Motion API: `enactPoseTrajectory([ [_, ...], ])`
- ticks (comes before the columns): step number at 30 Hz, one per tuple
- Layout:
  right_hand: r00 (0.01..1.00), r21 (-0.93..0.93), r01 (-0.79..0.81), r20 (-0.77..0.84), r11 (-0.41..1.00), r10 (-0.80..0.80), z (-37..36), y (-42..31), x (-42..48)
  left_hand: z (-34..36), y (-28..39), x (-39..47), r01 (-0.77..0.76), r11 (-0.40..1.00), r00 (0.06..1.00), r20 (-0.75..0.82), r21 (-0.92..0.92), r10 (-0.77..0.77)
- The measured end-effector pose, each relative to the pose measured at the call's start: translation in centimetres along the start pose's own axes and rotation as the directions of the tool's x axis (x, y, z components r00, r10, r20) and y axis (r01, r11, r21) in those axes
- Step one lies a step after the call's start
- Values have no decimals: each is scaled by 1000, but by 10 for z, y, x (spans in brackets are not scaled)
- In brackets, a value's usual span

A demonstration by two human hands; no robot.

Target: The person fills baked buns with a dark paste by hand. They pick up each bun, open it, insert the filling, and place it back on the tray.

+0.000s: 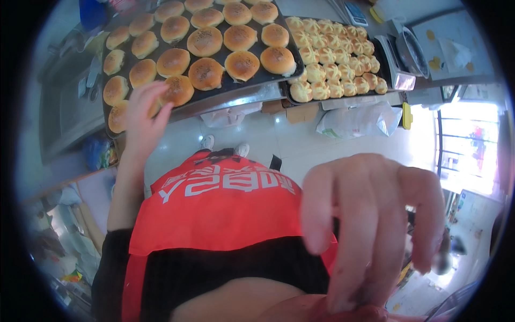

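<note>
Rows of glossy browned buns [204, 41], many with dark specks on top, lie on a large dark baking tray [237, 85]. Over the tray's near left corner is my left hand [147, 116], fingers apart, beside a speckled bun [177, 91] and partly hiding others; whether it touches one is unclear. My right hand [370, 217] is raised close to the camera at the lower right, fingers spread and bent downward, holding nothing that shows. A second dark tray [342, 96] to the right bears small buns with a star-like pattern [312, 91]. A red apron [217, 217] covers my front.
A metal sink [76, 92] is at the left of the trays. At the upper right are a small scale [355, 14] and a round metal pan [412, 52]. Plastic bags [358, 120] hang or lie below the counter edge. Cardboard [301, 114] shows beneath the trays.
</note>
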State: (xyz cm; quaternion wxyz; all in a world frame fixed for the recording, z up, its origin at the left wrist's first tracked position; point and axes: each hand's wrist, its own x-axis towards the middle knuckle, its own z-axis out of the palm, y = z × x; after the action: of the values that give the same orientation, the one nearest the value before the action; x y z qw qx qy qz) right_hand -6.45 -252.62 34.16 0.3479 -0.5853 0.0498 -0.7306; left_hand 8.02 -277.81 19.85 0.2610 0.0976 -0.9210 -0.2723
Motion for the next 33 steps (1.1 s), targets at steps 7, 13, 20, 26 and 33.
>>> enactPoseTrajectory([
  [7, 831, -632, -116, -484, 766, -274, -36, -47, -92, 120, 56, 121, -288, 951, 857, 412, -115, 310],
  [13, 551, -585, -224, -736, 779, -394, -56, -49, -177, 202, 68, 175, -324, 938, 662, 738, 124, 131],
  [20, 302, -426, -477, -901, 768, -312, -81, -39, -206, 232, 67, 174, -304, 931, 722, 686, 204, 86],
  [26, 353, -448, -765, -892, 463, -281, -127, -30, -211, 222, 75, 167, -222, 954, 821, 566, 201, 72],
  [33, 481, -465, -874, -870, -140, -113, -184, -14, -192, 219, 62, 165, -58, 998, 870, 491, 5, 48],
])
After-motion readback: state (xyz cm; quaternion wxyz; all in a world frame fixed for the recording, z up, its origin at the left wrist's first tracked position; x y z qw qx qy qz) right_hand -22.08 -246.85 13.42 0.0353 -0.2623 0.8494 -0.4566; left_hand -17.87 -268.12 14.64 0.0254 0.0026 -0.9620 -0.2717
